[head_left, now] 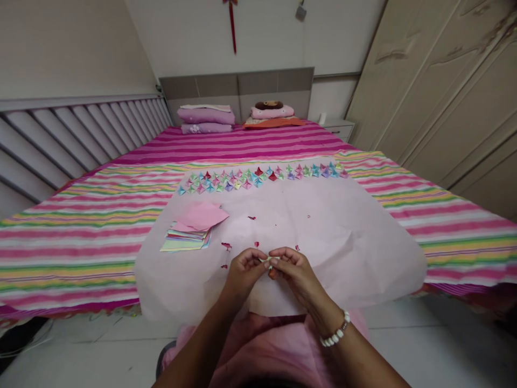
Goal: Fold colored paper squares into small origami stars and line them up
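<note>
My left hand and my right hand meet over the near edge of a large pale pink sheet spread on the bed. Both pinch a small, pale folded piece of paper between their fingertips. A white bead bracelet circles my right wrist. To the left of my hands lies a stack of coloured paper squares with a pink one on top. Along the far edge of the sheet runs a row of several small folded paper shapes in many colours.
The bed has a striped cover in pink, green and yellow. Small red paper scraps lie near my hands. Folded bedding and pillows sit at the headboard. A wardrobe stands on the right, a slatted panel on the left.
</note>
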A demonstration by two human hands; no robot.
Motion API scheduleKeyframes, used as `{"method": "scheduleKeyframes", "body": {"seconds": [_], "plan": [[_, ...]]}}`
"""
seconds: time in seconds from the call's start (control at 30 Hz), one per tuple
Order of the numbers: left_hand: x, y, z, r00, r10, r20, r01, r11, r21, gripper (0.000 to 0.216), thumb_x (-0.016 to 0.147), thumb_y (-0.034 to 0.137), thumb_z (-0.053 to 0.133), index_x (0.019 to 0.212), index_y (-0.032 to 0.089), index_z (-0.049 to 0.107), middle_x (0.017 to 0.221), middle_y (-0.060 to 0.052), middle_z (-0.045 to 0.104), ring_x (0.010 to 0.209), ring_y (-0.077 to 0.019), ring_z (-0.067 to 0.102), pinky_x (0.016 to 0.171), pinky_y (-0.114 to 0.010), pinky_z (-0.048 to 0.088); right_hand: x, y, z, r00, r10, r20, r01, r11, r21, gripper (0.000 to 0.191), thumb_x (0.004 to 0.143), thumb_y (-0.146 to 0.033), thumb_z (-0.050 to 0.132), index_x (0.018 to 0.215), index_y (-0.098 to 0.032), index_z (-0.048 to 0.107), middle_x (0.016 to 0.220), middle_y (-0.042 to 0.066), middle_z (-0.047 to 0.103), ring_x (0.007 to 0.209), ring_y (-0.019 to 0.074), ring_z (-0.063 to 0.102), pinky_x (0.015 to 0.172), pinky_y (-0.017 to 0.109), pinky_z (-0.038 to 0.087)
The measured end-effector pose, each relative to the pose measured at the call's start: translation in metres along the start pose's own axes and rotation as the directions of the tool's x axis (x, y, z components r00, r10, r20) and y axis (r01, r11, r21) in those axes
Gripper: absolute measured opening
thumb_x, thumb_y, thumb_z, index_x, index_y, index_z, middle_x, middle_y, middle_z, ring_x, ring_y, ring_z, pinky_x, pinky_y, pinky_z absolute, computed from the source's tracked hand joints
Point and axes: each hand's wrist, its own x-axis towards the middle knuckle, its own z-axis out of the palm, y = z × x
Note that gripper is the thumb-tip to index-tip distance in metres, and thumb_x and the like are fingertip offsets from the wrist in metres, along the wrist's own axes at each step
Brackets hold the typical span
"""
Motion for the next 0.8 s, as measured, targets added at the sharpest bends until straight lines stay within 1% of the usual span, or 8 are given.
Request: {"method": "scheduleKeyframes", "body": {"seconds": [0.1, 0.17, 0.23, 0.3, 0.4, 0.57, 0.63, 0.8], "plan": [[0.001, 0.000, 0.000, 0.998, 0.036, -0.051, -0.037, 0.999, -0.019, 0.032, 0.055, 0.025, 0.079, 0.081, 0.015, 0.063, 0.060, 0.004, 0.060, 0.056, -0.0085, 0.053, 0.056, -0.020, 0.041, 0.001, 0.001, -0.002, 1.000, 0.008, 0.002, -0.008, 0.999, -0.036, 0.022, 0.060, -0.030, 0.081, 0.070, -0.016, 0.068, 0.054, 0.000, 0.065, 0.051, 0.0116, 0.058, 0.053, 0.023, 0.044], [0.001, 0.000, 0.000, 0.998, 0.025, -0.056, -0.027, 0.999, -0.041, 0.037, 0.055, 0.026, 0.079, 0.087, 0.015, 0.064, 0.063, 0.003, 0.062, 0.059, -0.0093, 0.055, 0.059, -0.021, 0.043, 0.002, 0.001, -0.003, 1.000, -0.003, 0.006, 0.003, 0.998, -0.056, 0.022, 0.060, -0.032, 0.081, 0.068, -0.016, 0.068, 0.055, 0.000, 0.066, 0.051, 0.0110, 0.057, 0.054, 0.023, 0.044], [0.001, -0.002, 0.000, 0.999, -0.003, -0.035, 0.001, 0.999, -0.033, 0.032, 0.059, 0.029, 0.078, 0.086, 0.015, 0.066, 0.064, 0.002, 0.064, 0.061, -0.0106, 0.057, 0.062, -0.023, 0.044, 0.003, 0.000, -0.003, 0.999, -0.033, 0.010, 0.034, 0.995, -0.097, 0.021, 0.060, -0.032, 0.081, 0.067, -0.016, 0.068, 0.053, 0.000, 0.065, 0.051, 0.0110, 0.056, 0.054, 0.023, 0.044], [0.001, -0.002, -0.001, 1.000, -0.014, -0.023, 0.014, 1.000, -0.002, 0.024, 0.062, 0.030, 0.076, 0.080, 0.015, 0.069, 0.067, 0.000, 0.067, 0.065, -0.0122, 0.059, 0.065, -0.024, 0.044, 0.003, -0.002, -0.003, 0.997, -0.071, 0.008, 0.071, 0.985, -0.154, 0.020, 0.060, -0.031, 0.080, 0.066, -0.017, 0.068, 0.051, -0.001, 0.064, 0.050, 0.0115, 0.056, 0.054, 0.024, 0.044], [0.001, -0.001, -0.002, 0.999, 0.017, -0.032, -0.015, 0.999, 0.050, 0.018, 0.064, 0.030, 0.075, 0.073, 0.015, 0.071, 0.071, -0.002, 0.070, 0.069, -0.0141, 0.060, 0.068, -0.025, 0.044, 0.003, -0.005, -0.003, 0.994, -0.111, 0.008, 0.110, 0.969, -0.221, 0.017, 0.061, -0.030, 0.079, 0.065, -0.018, 0.068, 0.050, -0.001, 0.063, 0.049, 0.0122, 0.056, 0.053, 0.025, 0.043], [0.003, 0.001, -0.005, 0.998, 0.060, -0.028, -0.058, 0.996, 0.074, 0.015, 0.068, 0.031, 0.071, 0.068, 0.016, 0.072, 0.064, 0.000, 0.067, 0.067, -0.0129, 0.056, 0.067, -0.024, 0.042, 0.005, -0.007, -0.005, 0.987, -0.149, 0.057, 0.158, 0.955, -0.249, 0.014, 0.066, -0.030, 0.076, 0.065, -0.018, 0.068, 0.051, -0.002, 0.064, 0.051, 0.0117, 0.056, 0.056, 0.025, 0.043], [0.005, -0.001, -0.006, 0.998, 0.061, -0.031, -0.058, 0.995, 0.084, 0.016, 0.069, 0.032, 0.070, 0.069, 0.016, 0.073, 0.063, 0.001, 0.065, 0.067, -0.0126, 0.056, 0.067, -0.024, 0.042, 0.008, -0.007, -0.007, 0.986, -0.153, 0.071, 0.167, 0.950, -0.264, 0.013, 0.068, -0.030, 0.075, 0.066, -0.018, 0.069, 0.052, -0.001, 0.064, 0.052, 0.0120, 0.057, 0.058, 0.025, 0.044], [0.012, -0.005, -0.006, 0.996, 0.038, -0.078, -0.034, 0.998, 0.061, 0.020, 0.070, 0.033, 0.070, 0.080, 0.017, 0.073, 0.066, 0.000, 0.065, 0.068, -0.0128, 0.057, 0.069, -0.025, 0.043, 0.017, -0.009, -0.010, 0.983, -0.167, 0.079, 0.183, 0.936, -0.302, 0.017, 0.069, -0.034, 0.073, 0.066, -0.018, 0.068, 0.053, -0.001, 0.064, 0.053, 0.0135, 0.056, 0.059, 0.027, 0.044]]}}
